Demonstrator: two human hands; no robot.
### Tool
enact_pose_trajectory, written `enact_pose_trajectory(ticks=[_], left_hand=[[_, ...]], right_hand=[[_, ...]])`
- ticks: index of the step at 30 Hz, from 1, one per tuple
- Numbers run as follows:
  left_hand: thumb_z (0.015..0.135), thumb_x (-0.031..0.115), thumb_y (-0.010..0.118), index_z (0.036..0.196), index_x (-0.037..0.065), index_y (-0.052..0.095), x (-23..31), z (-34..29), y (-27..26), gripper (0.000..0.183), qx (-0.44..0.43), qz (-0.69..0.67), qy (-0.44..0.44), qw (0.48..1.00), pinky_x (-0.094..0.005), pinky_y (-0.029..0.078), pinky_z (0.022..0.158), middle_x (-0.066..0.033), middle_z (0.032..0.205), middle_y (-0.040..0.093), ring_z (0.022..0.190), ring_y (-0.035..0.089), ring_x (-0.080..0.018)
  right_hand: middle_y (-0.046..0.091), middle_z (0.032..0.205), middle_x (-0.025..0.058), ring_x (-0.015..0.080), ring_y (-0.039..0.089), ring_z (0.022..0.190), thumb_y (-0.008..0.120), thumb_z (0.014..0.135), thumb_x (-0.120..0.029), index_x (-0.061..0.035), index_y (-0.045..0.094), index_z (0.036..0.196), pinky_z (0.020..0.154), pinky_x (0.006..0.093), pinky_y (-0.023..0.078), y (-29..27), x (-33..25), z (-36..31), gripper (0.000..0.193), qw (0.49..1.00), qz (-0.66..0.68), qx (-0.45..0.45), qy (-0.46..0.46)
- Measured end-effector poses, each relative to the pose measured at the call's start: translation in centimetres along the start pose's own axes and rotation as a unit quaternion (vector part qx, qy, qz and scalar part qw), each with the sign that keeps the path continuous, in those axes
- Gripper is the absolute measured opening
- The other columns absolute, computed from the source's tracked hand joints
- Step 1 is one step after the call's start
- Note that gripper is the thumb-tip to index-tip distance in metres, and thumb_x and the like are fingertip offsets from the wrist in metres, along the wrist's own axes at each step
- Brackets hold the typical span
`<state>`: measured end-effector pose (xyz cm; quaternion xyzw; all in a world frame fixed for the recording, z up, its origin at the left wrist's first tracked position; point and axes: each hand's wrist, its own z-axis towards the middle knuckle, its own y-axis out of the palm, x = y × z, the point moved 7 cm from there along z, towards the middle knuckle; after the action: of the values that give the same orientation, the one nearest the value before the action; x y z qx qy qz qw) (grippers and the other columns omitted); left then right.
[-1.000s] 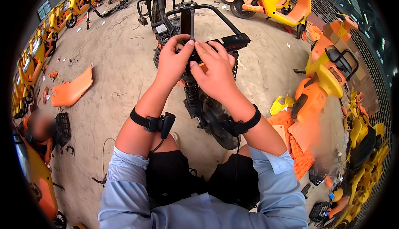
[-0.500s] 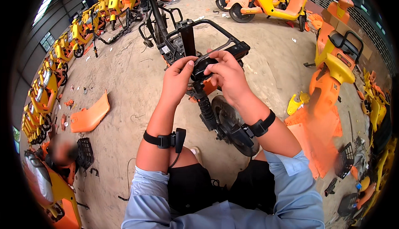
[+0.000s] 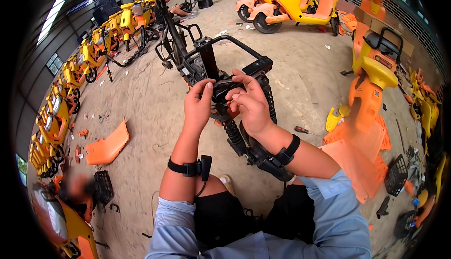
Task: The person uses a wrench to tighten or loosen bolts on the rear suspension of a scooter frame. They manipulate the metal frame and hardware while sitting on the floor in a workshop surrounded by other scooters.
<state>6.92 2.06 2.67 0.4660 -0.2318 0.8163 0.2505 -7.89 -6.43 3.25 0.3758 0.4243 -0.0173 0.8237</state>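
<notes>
A stripped scooter frame [image 3: 206, 57] stands before me, its black tubular rear rack [image 3: 239, 43] under my hands. My left hand [image 3: 198, 106] is closed in a pinch at the left edge of a black bracket [image 3: 223, 87] on the rack. Whatever lies between its fingertips is hidden. Across from it, my right hand [image 3: 253, 108] bends over the bracket's right side, index finger raised, the other fingers curled. Any small thing in that hand is too hidden to name. Below the rack are coil shock absorbers [image 3: 232, 134] and the partly covered rear wheel.
On the floor right of my forearm lies a screwdriver [image 3: 305, 130]. Orange panels [image 3: 357, 158] and a yellow-orange scooter body [image 3: 371, 90] are farther right. An orange curved panel [image 3: 109, 146] and a black basket [image 3: 103, 187] lie left. Rows of yellow scooters [image 3: 91, 57] line the left wall.
The view has shifted, so the rack sits slightly lower and more left. Both hands stay at the bracket, and the right index finger is straighter. The screwdriver now shows beside my right forearm.
</notes>
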Motion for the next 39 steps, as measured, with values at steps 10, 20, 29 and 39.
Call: enact_pose_trajectory(ticks=[10,20,29,39], left_hand=[[0.102,0.014,0.06,0.123,0.003,0.071,0.8,-0.8,-0.4,0.025,-0.012,0.097,0.038,0.994,-0.0223,0.046,0.065,0.0,0.089,0.069,0.074,0.055,-0.0051],[0.099,0.038,0.069,0.137,0.006,0.064,2.1,-1.0,0.2,0.05,-0.125,0.071,0.027,0.989,-0.027,0.049,0.079,-0.005,0.103,0.07,0.089,0.056,-0.0096],[0.106,0.037,0.057,0.135,0.0,0.062,1.6,-0.8,0.1,0.048,-0.113,0.073,-0.008,0.991,-0.024,0.048,0.07,-0.0025,0.093,0.067,0.081,0.056,-0.0073],[0.108,0.037,0.053,0.128,0.004,0.067,-0.8,-0.7,0.4,0.041,-0.078,-0.143,-0.101,0.981,-0.0215,0.024,0.049,0.009,0.065,0.043,0.055,0.034,-0.0013]], right_hand=[[0.007,0.165,0.0196,0.022,0.061,0.107,0.061,0.084,0.002,-0.0059,0.05,0.139,0.077,0.0309,0.053,5.8,2.0,-6.1,0.057,0.901,-0.389,-0.169,-0.088],[0.005,0.161,0.0387,0.0478,0.059,0.118,0.068,0.082,-0.013,-0.0016,0.049,0.143,0.085,0.046,0.057,7.3,3.2,-7.1,0.064,0.77,-0.55,-0.279,-0.163],[0.025,0.161,0.0266,0.0408,0.063,0.112,0.066,0.085,-0.016,-0.0003,0.044,0.144,0.089,0.0487,0.054,7.0,1.0,-5.6,0.065,0.815,-0.494,-0.257,-0.164],[0.049,0.15,0.0178,0.0381,0.037,0.143,0.064,0.095,-0.036,0.0009,0.044,0.148,0.111,0.0503,0.03,2.7,-0.3,-1.4,0.067,0.685,-0.678,-0.123,-0.237]])
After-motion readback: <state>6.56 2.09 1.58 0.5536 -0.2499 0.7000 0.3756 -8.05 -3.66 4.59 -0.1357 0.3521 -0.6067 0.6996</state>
